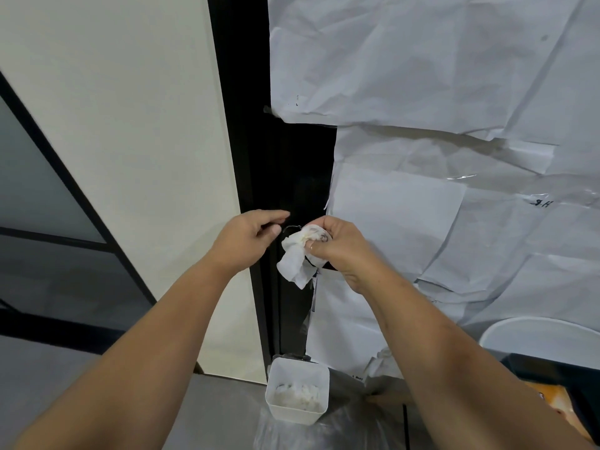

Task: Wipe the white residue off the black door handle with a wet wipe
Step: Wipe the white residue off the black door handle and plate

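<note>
Black door (292, 164) (crumpled wipe (297, 259) gripped)

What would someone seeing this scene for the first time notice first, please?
Probably the crumpled, stained wet wipe gripped by the right hand at the middle, against the black door strip. The left hand hovers beside it, holding nothing. Wrinkled white paper covers the right side, and a white tub sits on the floor below.

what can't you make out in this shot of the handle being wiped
- Handle, head view: black on a black door, mostly behind the wipe and right hand; any residue left is unreadable.
- Tub contents: too blurry.
- White round thing: cut by the right edge.
</note>
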`<state>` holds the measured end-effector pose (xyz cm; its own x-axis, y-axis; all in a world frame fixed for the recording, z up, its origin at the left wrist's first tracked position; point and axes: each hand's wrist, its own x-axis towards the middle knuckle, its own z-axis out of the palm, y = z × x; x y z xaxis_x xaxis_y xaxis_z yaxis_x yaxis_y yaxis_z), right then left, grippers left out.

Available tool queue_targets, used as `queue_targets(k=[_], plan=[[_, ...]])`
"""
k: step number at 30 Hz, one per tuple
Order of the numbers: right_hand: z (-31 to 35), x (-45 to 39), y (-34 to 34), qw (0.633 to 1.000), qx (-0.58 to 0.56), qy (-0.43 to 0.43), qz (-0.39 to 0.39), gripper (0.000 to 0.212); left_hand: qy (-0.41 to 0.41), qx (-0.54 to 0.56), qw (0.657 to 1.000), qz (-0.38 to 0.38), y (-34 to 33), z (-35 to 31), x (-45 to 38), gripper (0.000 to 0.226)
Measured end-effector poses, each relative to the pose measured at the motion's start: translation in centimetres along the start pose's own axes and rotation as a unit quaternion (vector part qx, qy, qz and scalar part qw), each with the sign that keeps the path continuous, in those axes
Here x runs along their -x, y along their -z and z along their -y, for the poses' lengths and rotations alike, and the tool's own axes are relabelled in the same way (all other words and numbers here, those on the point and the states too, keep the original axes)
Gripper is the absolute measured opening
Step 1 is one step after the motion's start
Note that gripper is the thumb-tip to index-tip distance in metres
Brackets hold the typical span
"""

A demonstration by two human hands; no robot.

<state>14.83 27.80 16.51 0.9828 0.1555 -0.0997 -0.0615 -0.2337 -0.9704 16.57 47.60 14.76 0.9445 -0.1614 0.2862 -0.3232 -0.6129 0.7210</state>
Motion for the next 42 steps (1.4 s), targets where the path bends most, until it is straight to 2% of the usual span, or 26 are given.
queue_targets(k=[2,7,10,15,17,20,24,26,29,30,32,34,36,42], plan=[[0.4,-0.2,-0.3,1.000,0.006,0.006,-0.002,0.023,-0.004,0.015,0.998,0.067,0.4,-0.3,-0.1,0.030],[0.7,-0.4,-0.1,0.999,0.018,0.014,-0.026,0.023,0.018,0.059,0.992,0.106,0.4,-0.3,0.2,0.009],[0.6,-0.5,0.3,1.000,0.015,0.011,-0.022,0.022,0.037,0.086,0.989,0.113,0.3,-0.5,0.3,0.002],[0.4,-0.5,1.1,0.998,0.047,0.018,-0.045,0.024,0.093,0.167,0.976,0.103,0.6,-0.8,0.0,0.004],[0.4,-0.4,1.4,0.995,0.068,0.036,-0.068,0.025,0.101,0.149,0.978,0.106,0.9,-0.6,-0.2,0.002],[0.8,-0.1,1.5,0.994,0.049,0.057,-0.083,0.027,0.110,0.088,0.983,0.118,0.9,-0.4,-0.3,0.015],[1.4,0.8,0.9,0.985,0.101,0.126,-0.061,0.028,0.137,0.080,0.984,0.077,0.1,-1.2,-0.5,0.018],[0.9,0.9,0.5,0.973,0.175,0.149,-0.031,0.031,0.175,0.138,0.973,0.054,0.0,-1.6,-0.6,0.019],[-0.4,1.0,0.1,0.934,0.321,0.143,0.067,0.038,0.214,0.230,0.948,0.057,0.2,-2.2,-0.8,0.019],[-0.7,1.0,0.1,0.931,0.330,0.134,0.073,0.041,0.218,0.241,0.944,0.062,0.3,-2.3,-0.8,0.019],[-0.4,1.2,0.2,0.952,0.286,0.099,0.039,0.040,0.221,0.256,0.938,0.069,0.4,-2.6,-0.7,0.019],[-0.1,0.9,0.3,0.972,0.221,0.064,-0.039,0.035,0.218,0.280,0.932,0.078,0.4,-2.8,-0.6,0.017],[-0.2,0.3,0.4,0.974,0.196,0.064,-0.095,0.028,0.210,0.302,0.926,0.087,0.5,-2.9,-0.5,0.014],[-1.2,-0.2,-0.3,0.987,0.156,0.026,-0.032,0.015,0.185,0.324,0.923,0.094,0.8,-2.6,0.0,0.009]])
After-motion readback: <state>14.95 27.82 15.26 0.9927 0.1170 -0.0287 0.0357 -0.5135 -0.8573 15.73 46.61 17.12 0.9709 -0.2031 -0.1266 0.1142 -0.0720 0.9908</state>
